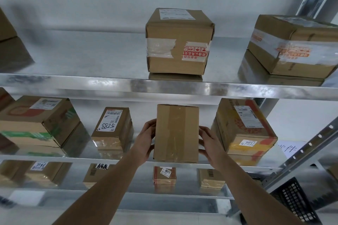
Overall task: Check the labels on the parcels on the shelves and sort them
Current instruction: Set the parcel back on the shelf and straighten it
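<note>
Between both hands (176, 140) — plain taped parcel (176, 133)

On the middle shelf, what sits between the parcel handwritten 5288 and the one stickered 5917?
In the head view, only the plain brown taped cardboard box, gripped by the left hand and right hand.

Bright, even light; glare streaks along top shelf (164, 83) front edge; corners beyond it bowed, blurred.
</note>
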